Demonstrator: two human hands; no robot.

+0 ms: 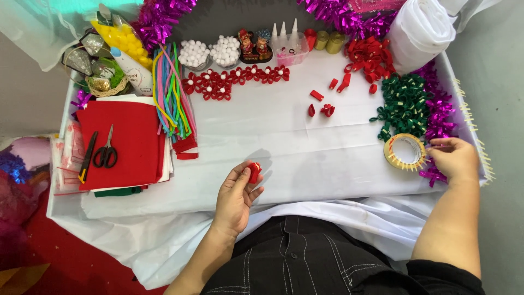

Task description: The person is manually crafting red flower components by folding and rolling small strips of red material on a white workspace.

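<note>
Pinched between thumb and fingers of the left hand [236,198] is a small red loop [254,172], held just above the white table [273,147], near its front edge. The right hand [454,160] rests at the right side, fingers curled beside the tape roll [405,151]; it touches the little tape strips [474,136] stuck along the table rim, and I cannot tell if it grasps one. Judging from this head view, part of the work is done: a row of red flowers [234,79] with white centres lies at the back, while loose red loops [371,57] and a pile of green loops [406,104] are not yet joined. Scissors [106,150] lie on red felt [123,142], untouched.
</note>
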